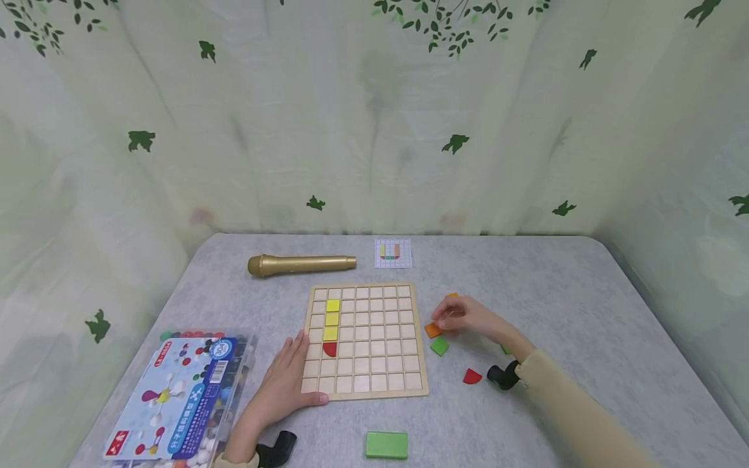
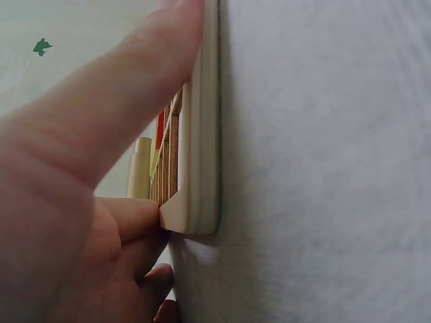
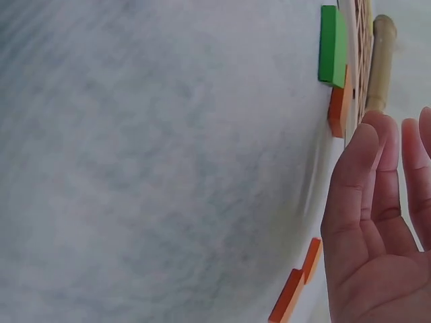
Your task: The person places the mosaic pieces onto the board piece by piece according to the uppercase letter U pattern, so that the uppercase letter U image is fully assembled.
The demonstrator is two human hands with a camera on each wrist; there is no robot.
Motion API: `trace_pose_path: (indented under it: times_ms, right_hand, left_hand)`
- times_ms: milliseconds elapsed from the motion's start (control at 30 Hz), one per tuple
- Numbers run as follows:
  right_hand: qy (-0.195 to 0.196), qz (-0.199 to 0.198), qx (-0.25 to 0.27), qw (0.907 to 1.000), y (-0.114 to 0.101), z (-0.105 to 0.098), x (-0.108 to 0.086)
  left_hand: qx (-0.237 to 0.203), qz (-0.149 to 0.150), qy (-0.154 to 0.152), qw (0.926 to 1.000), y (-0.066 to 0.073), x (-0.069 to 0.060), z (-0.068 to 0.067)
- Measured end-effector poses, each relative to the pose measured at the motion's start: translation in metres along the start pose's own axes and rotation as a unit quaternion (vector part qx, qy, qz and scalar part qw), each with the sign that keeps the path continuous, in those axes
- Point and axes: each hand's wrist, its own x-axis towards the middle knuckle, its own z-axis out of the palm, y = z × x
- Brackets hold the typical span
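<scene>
My left hand point(image 1: 287, 374) rests on the near left corner of a wooden grid board point(image 1: 377, 383). Its thumb lies along the front edge and its straight fingers along the left side. On the board, several yellow square tiles point(image 1: 331, 319) form a column above a red quarter-round tile point(image 1: 329, 350). Right of the board, my right hand point(image 1: 462, 314) hovers over loose tiles. Its thumb and index fingertips come close together, with nothing visible between them. An orange tile point(image 1: 433, 330) and a green tile point(image 1: 439, 346) lie by the fingertips; more orange tiles point(image 3: 286, 296) are partly hidden by this hand.
Behind the board lie a gold microphone-shaped stick point(image 1: 301, 264) and a small pattern card point(image 1: 393, 253). A clear box of molecular model parts point(image 1: 175, 396) sits at left. A green block point(image 1: 387, 445) is in front, and a loose red quarter-round point(image 1: 472, 376) lies at right.
</scene>
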Motion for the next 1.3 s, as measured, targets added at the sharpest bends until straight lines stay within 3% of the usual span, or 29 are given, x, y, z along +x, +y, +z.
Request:
trace_pose_path:
  times_ms: [267,500,800,1000,1300]
  right_hand:
    - [-0.022,0.005,0.01,0.9997,0.008,-0.002,-0.008]
    - [-0.054,-0.048,-0.03,0.9969,0.01,0.003,-0.012]
    - [-0.042,-0.059,-0.078,0.9943,-0.009,0.014,-0.018]
    - [-0.034,-0.058,-0.108,0.9919,0.005,0.016,-0.015]
    - [-0.024,-0.052,-0.146,0.9876,0.002,0.018,-0.015]
  left_hand:
    - [0.0,0.009,0.007,0.9999,0.0,-0.001,-0.001]
    - [-0.001,0.013,0.01,0.9999,0.0,-0.002,0.0]
    - [-0.001,0.006,0.002,1.0,-0.001,-0.002,-0.001]
    - [0.002,0.003,0.005,1.0,0.0,-0.001,0.0]
    - [-0.001,0.003,0.002,1.0,0.002,-0.002,-0.002]
